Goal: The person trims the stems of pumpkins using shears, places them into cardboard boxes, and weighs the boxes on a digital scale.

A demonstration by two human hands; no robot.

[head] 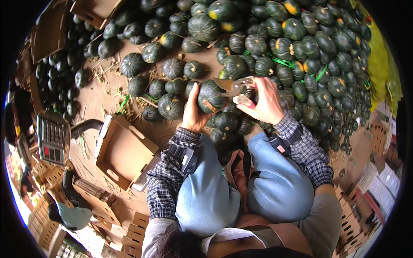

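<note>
My left hand (195, 113) holds a dark green squash (210, 96) from its left side and underneath, with the thumb up along its edge. In my right hand (266, 101) are pruning shears (234, 86), with a coiled spring between pale-and-red handles. Their blades lie at the right upper side of the held squash; whether they touch it I cannot tell. The handles look spread. Just below the held squash, more green squashes (226, 122) lie on the floor between my knees, and others lie to its left, such as a ribbed one (170, 106).
An open cardboard box (124, 151) stands at the left on a scale, whose keypad display unit (53, 138) is beside it. A large heap of squashes (309, 64) spreads ahead and right. Stacked cartons (350, 222) and a person (74, 216) are at the edges.
</note>
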